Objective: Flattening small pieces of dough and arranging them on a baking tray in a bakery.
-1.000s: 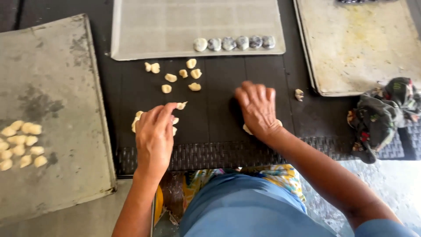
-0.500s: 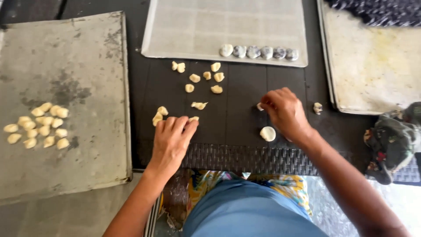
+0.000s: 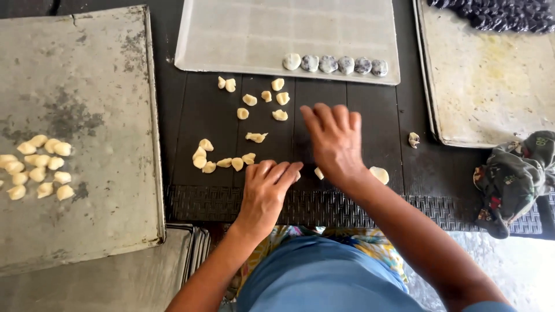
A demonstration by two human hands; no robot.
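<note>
Resting palm-down on the dark table (image 3: 347, 104), the right hand (image 3: 332, 144) spreads its fingers flat near pale dough pieces (image 3: 222, 162), while the left hand (image 3: 266, 188) lies with fingers together, pointing right, holding nothing visible.

Head camera looks steeply down, close, at the dark table (image 3: 347, 115).

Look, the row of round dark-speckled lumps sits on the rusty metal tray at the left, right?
Not quite. The row of round dark-speckled lumps sits on the pale baking mat at the top middle, as the head view shows. The rusty metal tray at the left holds small yellowish dough pieces.
</note>
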